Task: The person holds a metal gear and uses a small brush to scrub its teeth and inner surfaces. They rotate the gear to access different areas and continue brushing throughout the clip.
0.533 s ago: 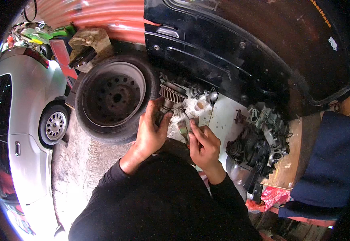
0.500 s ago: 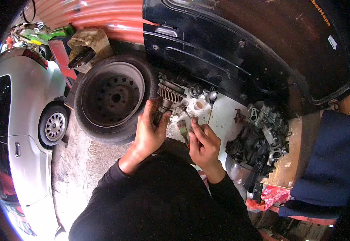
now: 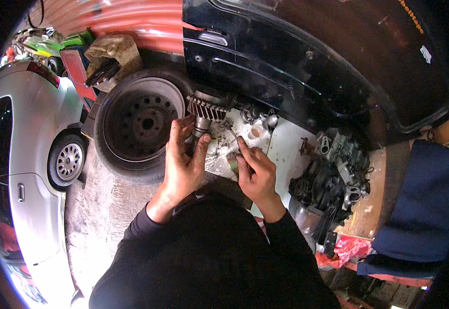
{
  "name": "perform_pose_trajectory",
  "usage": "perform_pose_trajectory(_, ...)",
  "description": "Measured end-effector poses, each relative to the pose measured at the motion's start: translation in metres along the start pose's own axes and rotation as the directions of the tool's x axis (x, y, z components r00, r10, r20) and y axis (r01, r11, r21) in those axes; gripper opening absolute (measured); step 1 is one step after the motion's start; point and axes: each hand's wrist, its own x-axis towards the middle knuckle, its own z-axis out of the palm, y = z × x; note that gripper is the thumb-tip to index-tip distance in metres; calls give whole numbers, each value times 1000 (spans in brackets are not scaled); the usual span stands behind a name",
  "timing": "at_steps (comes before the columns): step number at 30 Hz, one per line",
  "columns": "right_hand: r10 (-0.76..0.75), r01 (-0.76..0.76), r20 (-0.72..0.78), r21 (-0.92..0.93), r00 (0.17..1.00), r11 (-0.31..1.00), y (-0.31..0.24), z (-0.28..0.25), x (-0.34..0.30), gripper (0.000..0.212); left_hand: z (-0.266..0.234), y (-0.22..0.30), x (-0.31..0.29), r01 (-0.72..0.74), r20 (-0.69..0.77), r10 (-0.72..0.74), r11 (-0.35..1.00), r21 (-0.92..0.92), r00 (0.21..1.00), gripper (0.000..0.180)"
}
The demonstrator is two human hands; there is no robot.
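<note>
My left hand [image 3: 186, 159] is wrapped round the shaft end of a metal gear shaft [image 3: 207, 110]. The shaft is tilted upright, with its slanted teeth at the top, beside the tyre. Between the fingertips of my right hand [image 3: 257, 175] is a thin rod-like tool [image 3: 234, 135]. Its dark, bristly-looking tip is close to the gear's right side; I cannot tell whether they touch. Just left of my right fingers lies a paintbrush [image 3: 232, 159] with a greenish part, partly hidden. Beyond that hand a small cup [image 3: 256, 134] with tan contents stands on the dirty white surface.
A car wheel with its tyre [image 3: 113, 162] lies at the left. Small metal parts [image 3: 253, 114] sit behind the cup. Greasy engine parts [image 3: 333, 170] are heaped at the right, near a dark blue cloth [image 3: 415, 206]. A black panel [image 3: 286, 67] closes off the back; a silver car [image 3: 34, 129] stands far left.
My left hand has shifted slightly left, and the gear shaft has turned more upright, its teeth now facing me more. My right hand has moved slightly left with the thin tool.
</note>
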Motion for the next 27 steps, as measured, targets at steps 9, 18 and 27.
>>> perform_pose_trajectory(9,-70,70,-9,19,998,997,-19,0,20,46,-9,22,8,168,-6,-170,981,-94,985,40)
perform_pose_trajectory(18,-213,228,-133,105,968,968,-43,-3,39,49,-11,37,15,250,-2,-254,954,-164,967,34)
perform_pose_trajectory(27,-153,166,-120,113,981,980,-52,-21,43,46,-16,40,20,218,26,-216,974,-56,976,26)
